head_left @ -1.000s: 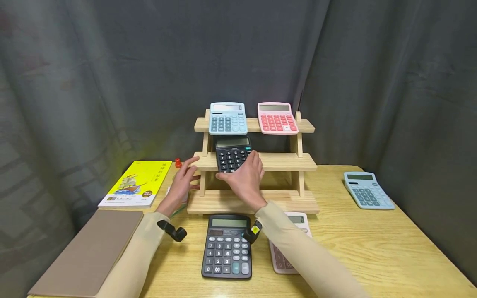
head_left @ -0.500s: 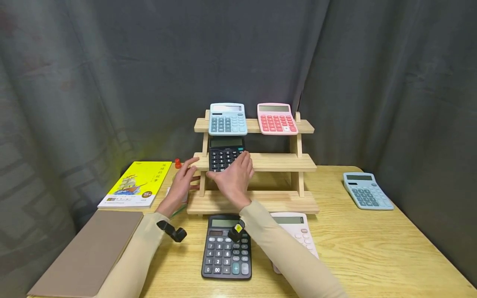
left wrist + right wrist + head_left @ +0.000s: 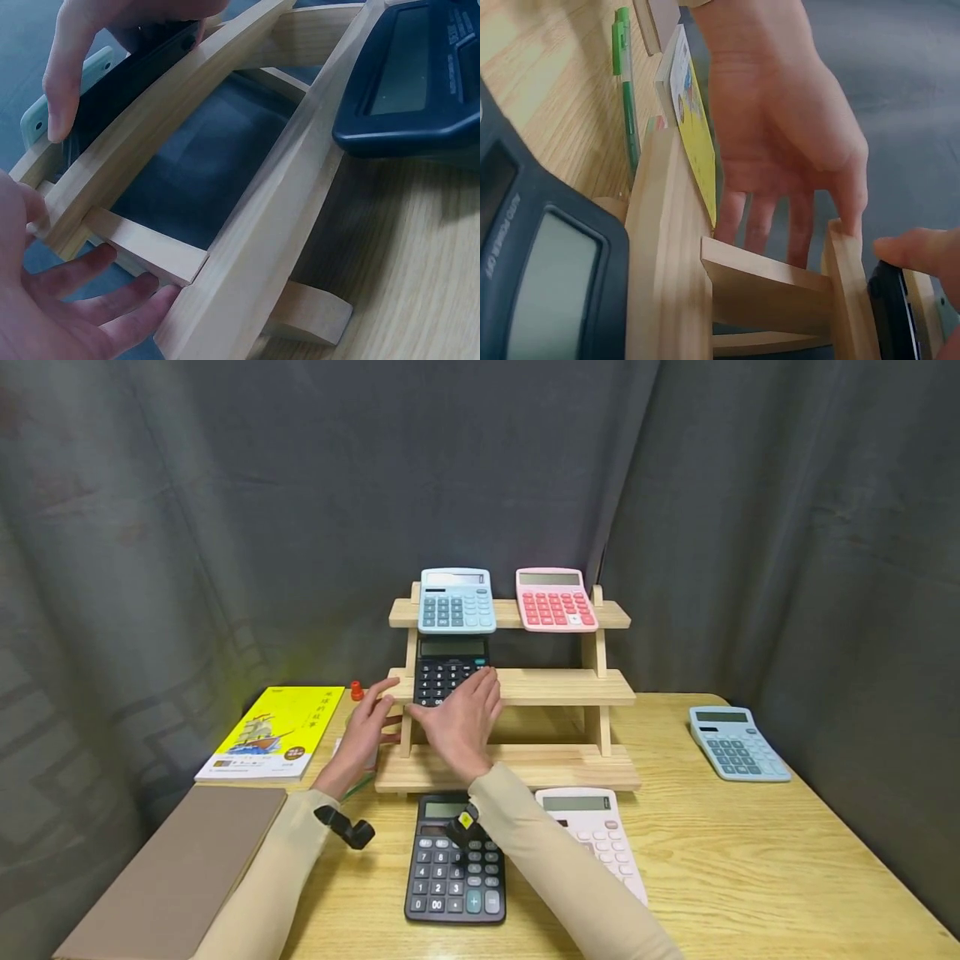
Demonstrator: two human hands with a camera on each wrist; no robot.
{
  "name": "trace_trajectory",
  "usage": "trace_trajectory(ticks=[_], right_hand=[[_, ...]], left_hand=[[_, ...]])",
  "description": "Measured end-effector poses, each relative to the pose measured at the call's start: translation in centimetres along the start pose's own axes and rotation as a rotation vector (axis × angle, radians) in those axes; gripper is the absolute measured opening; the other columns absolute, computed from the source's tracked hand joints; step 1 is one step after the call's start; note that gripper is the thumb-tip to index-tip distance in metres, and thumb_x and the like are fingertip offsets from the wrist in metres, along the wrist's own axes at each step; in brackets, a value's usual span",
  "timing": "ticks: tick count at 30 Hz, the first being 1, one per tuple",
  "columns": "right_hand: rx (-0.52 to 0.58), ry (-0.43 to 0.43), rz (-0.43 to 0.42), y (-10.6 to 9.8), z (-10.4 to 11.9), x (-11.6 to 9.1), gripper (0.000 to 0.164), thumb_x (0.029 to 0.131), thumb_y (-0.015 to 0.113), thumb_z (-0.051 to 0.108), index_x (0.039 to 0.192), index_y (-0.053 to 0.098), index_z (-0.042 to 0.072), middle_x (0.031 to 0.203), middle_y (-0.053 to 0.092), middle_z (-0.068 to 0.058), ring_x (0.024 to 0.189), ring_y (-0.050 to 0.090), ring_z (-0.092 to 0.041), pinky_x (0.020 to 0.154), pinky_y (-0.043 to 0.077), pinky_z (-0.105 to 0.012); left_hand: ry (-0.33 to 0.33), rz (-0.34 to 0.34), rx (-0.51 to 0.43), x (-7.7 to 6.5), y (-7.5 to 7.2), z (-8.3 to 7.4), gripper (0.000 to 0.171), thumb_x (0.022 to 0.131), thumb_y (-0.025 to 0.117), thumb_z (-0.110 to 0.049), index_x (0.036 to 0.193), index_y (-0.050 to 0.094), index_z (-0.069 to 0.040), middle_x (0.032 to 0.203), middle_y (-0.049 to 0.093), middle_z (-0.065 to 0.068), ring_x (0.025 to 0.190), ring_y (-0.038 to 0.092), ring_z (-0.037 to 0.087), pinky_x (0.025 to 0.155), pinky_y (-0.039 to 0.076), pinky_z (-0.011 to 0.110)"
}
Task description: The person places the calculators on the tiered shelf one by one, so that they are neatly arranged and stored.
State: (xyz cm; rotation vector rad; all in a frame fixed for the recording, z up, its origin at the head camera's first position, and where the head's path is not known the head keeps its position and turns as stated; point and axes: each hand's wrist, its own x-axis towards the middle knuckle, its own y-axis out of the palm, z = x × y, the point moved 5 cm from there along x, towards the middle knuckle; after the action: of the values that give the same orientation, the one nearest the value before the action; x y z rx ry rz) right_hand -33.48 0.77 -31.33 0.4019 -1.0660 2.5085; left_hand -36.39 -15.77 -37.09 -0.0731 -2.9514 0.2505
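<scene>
My right hand (image 3: 461, 727) holds a small black calculator (image 3: 452, 670) at the left end of the middle shelf of a wooden three-tier stand (image 3: 562, 687). Its thumb is at the calculator's left side and its fingers are toward the right, covering the lower right keys. In the right wrist view the calculator (image 3: 892, 307) leans on the shelf edge. My left hand (image 3: 363, 731) touches the stand's left end. From the left wrist view, the left hand's fingers (image 3: 124, 289) reach along the side upright, loosely spread.
A light blue calculator (image 3: 457, 602) and a pink one (image 3: 557, 600) lean on the top shelf. In front lie a large black calculator (image 3: 453, 881) and a pale pink one (image 3: 600, 835). Another blue calculator (image 3: 738, 743) is at right; a yellow book (image 3: 277, 718) and brown notebook (image 3: 176, 868) lie left.
The right hand has slid the small black calculator leftward along the middle shelf, and its tilt has straightened. The left hand has stayed at the stand's left end.
</scene>
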Motion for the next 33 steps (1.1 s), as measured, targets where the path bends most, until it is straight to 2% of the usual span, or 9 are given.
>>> trace_trajectory(ticks=[5, 10, 13, 18, 22, 28, 33], right_hand=[[0.015, 0.012, 0.041, -0.4, -0.1, -0.2, 0.139, 0.066, 0.089, 0.06, 0.156, 0.012, -0.013, 0.164, 0.01, -0.028, 0.151, 0.012, -0.038, 0.121, 0.012, -0.051], [0.071, -0.006, 0.059, -1.4, -0.9, -0.5, 0.133, 0.072, 0.087, 0.058, 0.157, 0.011, -0.01, 0.164, 0.012, -0.026, 0.151, 0.012, -0.036, 0.121, 0.012, -0.05], [0.094, -0.037, 0.052, -2.4, -1.5, -0.8, 0.126, 0.075, 0.086, 0.053, 0.157, 0.013, -0.009, 0.163, 0.016, -0.025, 0.15, 0.016, -0.036, 0.121, 0.014, -0.05], [0.088, -0.122, 0.006, -5.1, -3.1, -1.3, 0.12, 0.074, 0.089, 0.045, 0.156, 0.019, -0.007, 0.159, 0.024, -0.025, 0.146, 0.023, -0.037, 0.12, 0.017, -0.051], [0.08, -0.18, -0.015, -7.7, -5.2, -1.4, 0.111, 0.076, 0.087, 0.043, 0.154, 0.026, -0.006, 0.154, 0.031, -0.024, 0.141, 0.029, -0.037, 0.118, 0.021, -0.05], [0.078, -0.24, -0.028, -11.6, -9.5, -0.2, 0.082, 0.085, 0.08, 0.029, 0.145, 0.035, -0.007, 0.147, 0.036, -0.025, 0.135, 0.032, -0.04, 0.113, 0.026, -0.053], [0.078, -0.236, -0.064, -14.7, -14.0, 0.8, 0.068, 0.087, 0.076, 0.017, 0.14, 0.043, -0.009, 0.148, 0.035, -0.024, 0.138, 0.032, -0.043, 0.111, 0.026, -0.058]], left_hand=[[0.003, -0.005, 0.001, 0.1, 0.0, 0.2, 0.047, 0.11, 0.039, -0.038, 0.156, 0.037, -0.024, 0.154, 0.038, 0.018, 0.126, 0.054, 0.044, 0.097, 0.051, 0.055], [-0.004, -0.007, 0.001, 0.3, 0.0, 0.4, 0.046, 0.11, 0.039, -0.037, 0.155, 0.038, -0.027, 0.156, 0.037, 0.016, 0.126, 0.054, 0.043, 0.096, 0.051, 0.055], [0.006, -0.006, 0.006, 0.3, 0.0, 0.2, 0.046, 0.111, 0.039, -0.037, 0.155, 0.037, -0.026, 0.156, 0.037, 0.018, 0.126, 0.054, 0.044, 0.096, 0.051, 0.056], [0.02, -0.003, -0.005, 0.2, 0.0, 0.0, 0.048, 0.111, 0.039, -0.036, 0.156, 0.036, -0.023, 0.156, 0.035, 0.02, 0.127, 0.053, 0.047, 0.097, 0.049, 0.059], [0.017, -0.003, -0.01, 0.3, -0.1, 0.0, 0.048, 0.11, 0.04, -0.037, 0.156, 0.036, -0.023, 0.156, 0.035, 0.021, 0.127, 0.052, 0.047, 0.098, 0.049, 0.059], [0.008, -0.011, -0.011, 0.3, -0.2, 0.0, 0.047, 0.11, 0.04, -0.038, 0.155, 0.038, -0.024, 0.154, 0.037, 0.02, 0.127, 0.052, 0.047, 0.098, 0.049, 0.059], [0.01, -0.011, -0.001, 0.3, -0.2, 0.1, 0.047, 0.11, 0.04, -0.037, 0.156, 0.037, -0.025, 0.155, 0.037, 0.02, 0.127, 0.053, 0.046, 0.097, 0.049, 0.058]])
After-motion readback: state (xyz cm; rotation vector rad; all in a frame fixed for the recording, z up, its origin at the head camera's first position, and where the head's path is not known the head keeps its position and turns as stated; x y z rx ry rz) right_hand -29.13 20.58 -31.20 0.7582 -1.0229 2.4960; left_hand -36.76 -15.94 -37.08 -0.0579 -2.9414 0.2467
